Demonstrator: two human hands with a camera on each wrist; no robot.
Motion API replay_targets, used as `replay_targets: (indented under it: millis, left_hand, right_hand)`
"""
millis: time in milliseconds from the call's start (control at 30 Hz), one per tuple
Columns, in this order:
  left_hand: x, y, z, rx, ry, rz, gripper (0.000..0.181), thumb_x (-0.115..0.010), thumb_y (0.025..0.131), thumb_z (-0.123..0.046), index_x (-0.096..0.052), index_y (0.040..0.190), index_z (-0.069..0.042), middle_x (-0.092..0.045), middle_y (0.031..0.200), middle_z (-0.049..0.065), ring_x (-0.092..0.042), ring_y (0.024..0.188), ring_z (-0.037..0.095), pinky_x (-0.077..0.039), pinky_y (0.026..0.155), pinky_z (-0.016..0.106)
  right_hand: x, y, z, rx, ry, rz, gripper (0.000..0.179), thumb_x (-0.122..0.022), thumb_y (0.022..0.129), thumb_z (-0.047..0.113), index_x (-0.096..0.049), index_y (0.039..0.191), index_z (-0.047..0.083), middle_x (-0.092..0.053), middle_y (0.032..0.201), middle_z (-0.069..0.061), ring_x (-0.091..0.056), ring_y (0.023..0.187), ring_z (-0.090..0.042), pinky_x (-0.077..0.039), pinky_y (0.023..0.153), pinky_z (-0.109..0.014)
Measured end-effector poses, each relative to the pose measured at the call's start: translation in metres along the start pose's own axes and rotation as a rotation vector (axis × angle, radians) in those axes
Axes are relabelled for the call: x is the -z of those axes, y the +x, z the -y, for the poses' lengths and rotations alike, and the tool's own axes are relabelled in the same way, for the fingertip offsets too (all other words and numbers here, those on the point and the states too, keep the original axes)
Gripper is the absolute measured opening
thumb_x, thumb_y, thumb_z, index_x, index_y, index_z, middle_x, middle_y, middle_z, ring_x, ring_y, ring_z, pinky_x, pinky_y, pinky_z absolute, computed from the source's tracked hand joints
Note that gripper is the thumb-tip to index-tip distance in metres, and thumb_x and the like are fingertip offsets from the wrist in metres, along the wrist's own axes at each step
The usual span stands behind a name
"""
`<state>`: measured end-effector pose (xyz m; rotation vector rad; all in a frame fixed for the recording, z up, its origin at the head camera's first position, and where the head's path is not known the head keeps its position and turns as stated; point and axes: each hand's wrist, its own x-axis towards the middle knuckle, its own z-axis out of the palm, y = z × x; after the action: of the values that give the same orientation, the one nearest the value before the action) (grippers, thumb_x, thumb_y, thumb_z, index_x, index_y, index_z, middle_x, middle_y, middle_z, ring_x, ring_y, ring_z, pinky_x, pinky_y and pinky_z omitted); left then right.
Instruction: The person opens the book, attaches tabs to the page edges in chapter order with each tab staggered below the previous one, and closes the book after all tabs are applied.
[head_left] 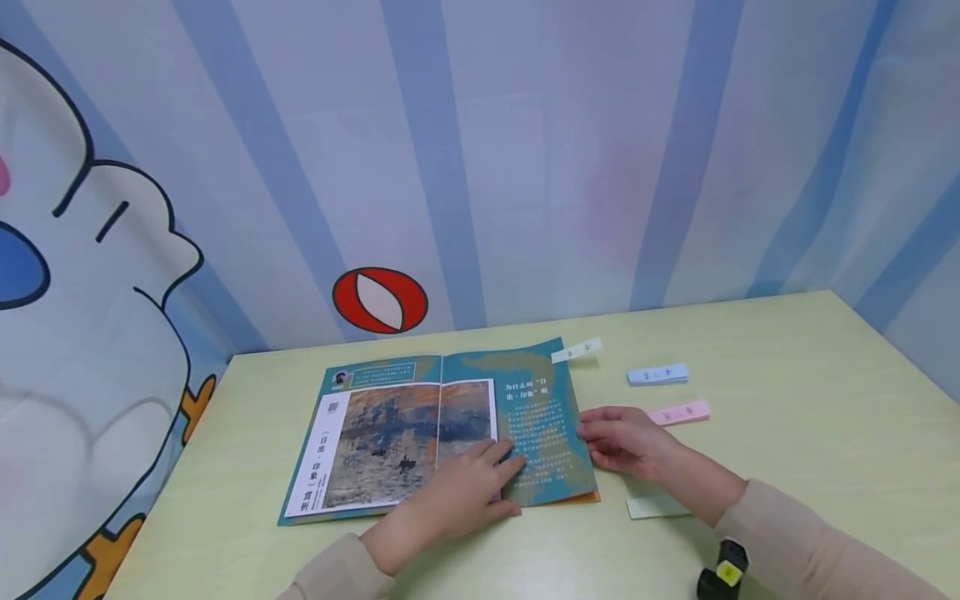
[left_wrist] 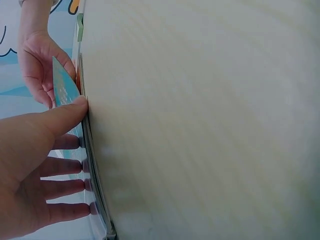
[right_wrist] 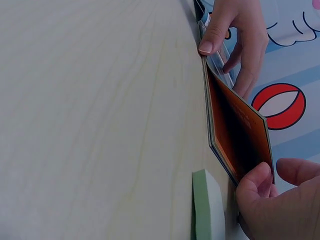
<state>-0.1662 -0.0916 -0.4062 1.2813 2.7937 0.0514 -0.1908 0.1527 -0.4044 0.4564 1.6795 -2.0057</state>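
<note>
A: Step in hand?
B: Page turn, likely — right page [head_left: 542, 433] pinched at outer edge by right hand [head_left: 628, 442]. Art booklet [head_left: 405, 433] laid open on table [head_left: 810, 442]; left hand [head_left: 459, 492] rested on it, fingers straight.
A: Next?
B: Page probably to be swung left — left hand lifted first, paper tab [head_left: 577, 350] kept unsnagged.

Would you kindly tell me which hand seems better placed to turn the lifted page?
Probably the right hand: it is at the outer edge of the lifted page, with fingers beneath, whereas the left hand rests on the open art book nearer the spine.
</note>
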Motion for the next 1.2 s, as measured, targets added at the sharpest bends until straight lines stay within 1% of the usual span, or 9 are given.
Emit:
replay_targets:
  millis: [100,200,500,633,833,900,1033,1100,1200]
  left_hand:
    - [-0.001,-0.001,0.0,-0.006,-0.006,-0.005,0.057,-0.057,0.089,-0.045,-0.05,0.134,-0.011,-0.045,0.139,0.013,-0.047,0.123,0.027,-0.047,0.091,0.036]
    - [-0.001,-0.002,0.001,-0.006,-0.016,-0.01,0.057,-0.057,0.089,-0.045,-0.05,0.135,-0.011,-0.045,0.139,0.012,-0.046,0.124,0.028,-0.046,0.092,0.037]
    - [-0.002,-0.004,0.001,-0.004,-0.059,-0.025,0.061,-0.057,0.09,-0.043,-0.043,0.14,-0.011,-0.043,0.14,0.015,-0.046,0.124,0.03,-0.046,0.092,0.041]
    - [-0.001,-0.005,0.001,-0.008,-0.065,-0.032,0.061,-0.057,0.09,-0.043,-0.042,0.14,-0.011,-0.043,0.14,0.016,-0.046,0.124,0.031,-0.045,0.093,0.041]
    - [-0.001,-0.005,0.001,-0.007,-0.091,-0.018,0.061,-0.057,0.091,-0.043,-0.042,0.141,-0.012,-0.042,0.14,0.015,-0.044,0.125,0.031,-0.044,0.094,0.043]
    - [-0.001,-0.004,0.002,-0.007,-0.109,-0.008,0.06,-0.055,0.091,-0.044,-0.041,0.141,-0.013,-0.042,0.141,0.014,-0.043,0.126,0.031,-0.043,0.095,0.043]
    - [-0.002,0.0,0.004,-0.01,-0.163,0.009,0.058,-0.047,0.094,-0.046,-0.04,0.142,-0.015,-0.04,0.142,0.013,-0.041,0.128,0.029,-0.04,0.099,0.042]
    - [-0.002,0.002,0.004,-0.006,-0.191,0.016,0.056,-0.043,0.096,-0.046,-0.04,0.142,-0.015,-0.04,0.142,0.012,-0.041,0.128,0.028,-0.039,0.101,0.04]
    - [-0.002,0.006,0.003,-0.003,-0.228,0.013,0.054,-0.042,0.097,-0.044,-0.041,0.141,-0.014,-0.041,0.142,0.012,-0.041,0.128,0.027,-0.038,0.101,0.039]
  right_hand:
    - [-0.001,0.0,0.0,0.012,-0.034,-0.007,0.042,-0.06,0.089,0.004,-0.044,0.126,-0.007,-0.064,0.083,-0.006,-0.057,0.068,-0.013,-0.051,0.064,-0.021]
    - [-0.002,-0.001,0.001,0.02,-0.039,-0.01,0.043,-0.06,0.088,0.003,-0.044,0.127,-0.006,-0.064,0.084,-0.006,-0.058,0.069,-0.013,-0.052,0.064,-0.021]
    - [-0.003,-0.002,0.003,0.025,-0.009,-0.002,0.043,-0.06,0.088,0.002,-0.044,0.127,-0.006,-0.063,0.083,-0.006,-0.057,0.068,-0.012,-0.052,0.063,-0.021]
    - [-0.004,-0.002,0.004,0.013,0.009,-0.011,0.041,-0.059,0.088,0.002,-0.044,0.126,-0.005,-0.063,0.083,-0.006,-0.057,0.068,-0.013,-0.051,0.063,-0.021]
    - [-0.005,-0.003,0.004,0.018,0.021,0.017,0.039,-0.057,0.089,0.0,-0.043,0.125,-0.006,-0.061,0.081,-0.005,-0.056,0.067,-0.012,-0.051,0.062,-0.02]
    - [-0.005,-0.003,0.004,0.026,0.03,0.032,0.038,-0.056,0.089,-0.001,-0.042,0.124,-0.006,-0.061,0.081,-0.005,-0.056,0.067,-0.012,-0.05,0.062,-0.02]
    - [-0.004,-0.003,0.005,0.033,0.06,0.049,0.036,-0.054,0.089,-0.002,-0.042,0.123,-0.006,-0.061,0.081,-0.005,-0.056,0.068,-0.012,-0.051,0.064,-0.021]
    - [-0.005,-0.004,0.006,0.033,0.073,0.056,0.036,-0.054,0.089,-0.002,-0.042,0.123,-0.006,-0.061,0.083,-0.005,-0.057,0.07,-0.013,-0.052,0.066,-0.022]
    - [-0.006,-0.004,0.008,0.037,0.085,0.071,0.038,-0.054,0.09,-0.002,-0.041,0.124,-0.007,-0.062,0.086,-0.006,-0.058,0.074,-0.014,-0.054,0.071,-0.025]
